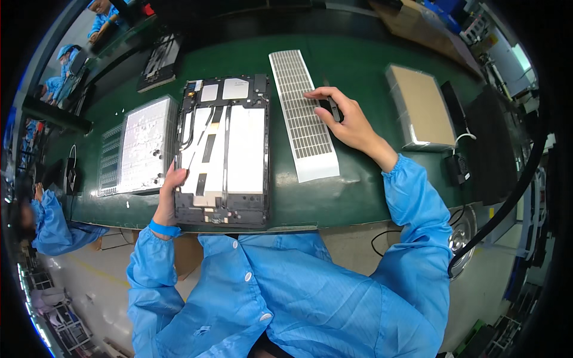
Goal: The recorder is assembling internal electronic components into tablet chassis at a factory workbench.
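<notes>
Blue sleeves fill the bottom of my view, and from them I count two hands at work on the green table (358, 65). My left hand (170, 191) grips the lower left edge of one opened tablet (224, 149), thumb on top and fingers curled round the frame. That tablet lies flat, face down, just in front of me, its long axis running away from me toward the far side of the table, with the end that carries the two pale square patches pointing away. My right hand (346, 116) rests with its fingers spread and pressing on one long sticker sheet (303, 113), a pale strip covered in rows of small dark pieces; it grasps nothing that I can make out. That sheet lies just right of the tablet, its length also running away from me, tilted slightly left at the far end. To the left of the tablet I see one grey tray (143, 146), and to the right one wrapped brown stack (421, 107).
</notes>
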A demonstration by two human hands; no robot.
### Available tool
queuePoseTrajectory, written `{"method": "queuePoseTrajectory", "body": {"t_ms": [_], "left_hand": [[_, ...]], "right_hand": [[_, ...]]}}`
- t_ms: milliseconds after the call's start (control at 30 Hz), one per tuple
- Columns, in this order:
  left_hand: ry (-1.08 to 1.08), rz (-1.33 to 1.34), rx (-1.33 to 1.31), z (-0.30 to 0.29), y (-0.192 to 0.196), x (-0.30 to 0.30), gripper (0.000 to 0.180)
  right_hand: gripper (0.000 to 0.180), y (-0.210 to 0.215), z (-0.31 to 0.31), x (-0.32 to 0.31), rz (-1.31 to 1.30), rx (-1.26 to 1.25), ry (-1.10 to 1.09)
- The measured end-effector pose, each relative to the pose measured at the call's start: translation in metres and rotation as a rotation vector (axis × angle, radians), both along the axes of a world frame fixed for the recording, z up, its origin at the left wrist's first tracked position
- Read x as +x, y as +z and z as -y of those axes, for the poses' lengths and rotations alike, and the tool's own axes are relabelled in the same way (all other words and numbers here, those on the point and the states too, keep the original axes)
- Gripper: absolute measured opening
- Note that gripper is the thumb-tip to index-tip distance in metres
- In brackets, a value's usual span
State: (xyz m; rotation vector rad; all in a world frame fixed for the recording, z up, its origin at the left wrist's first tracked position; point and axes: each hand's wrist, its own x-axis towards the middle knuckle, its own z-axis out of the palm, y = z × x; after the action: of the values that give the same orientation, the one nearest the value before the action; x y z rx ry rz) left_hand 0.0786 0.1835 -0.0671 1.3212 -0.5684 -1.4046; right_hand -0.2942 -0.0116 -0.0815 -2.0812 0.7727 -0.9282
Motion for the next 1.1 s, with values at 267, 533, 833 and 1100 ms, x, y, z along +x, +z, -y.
{"method": "queuePoseTrajectory", "body": {"t_ms": [267, 533, 833, 1100], "left_hand": [[0.113, 0.151, 0.053, -0.002, 0.014, -0.038, 0.071], [-0.879, 1.040, -0.623, 0.038, 0.133, -0.057, 0.027], [-0.951, 1.500, -0.788, 0.140, 0.087, -0.177, 0.040], [-0.790, 1.226, -0.922, 0.164, 0.076, -0.182, 0.035]], "right_hand": [[0.069, 0.001, -0.022, -0.028, -0.172, -0.044, 0.190], [0.063, -0.006, -0.022, -0.030, -0.254, -0.235, 0.143], [0.044, -0.013, -0.015, -0.034, -0.053, -0.307, -0.034], [0.034, -0.002, -0.014, -0.042, 0.100, -0.327, -0.141]]}}
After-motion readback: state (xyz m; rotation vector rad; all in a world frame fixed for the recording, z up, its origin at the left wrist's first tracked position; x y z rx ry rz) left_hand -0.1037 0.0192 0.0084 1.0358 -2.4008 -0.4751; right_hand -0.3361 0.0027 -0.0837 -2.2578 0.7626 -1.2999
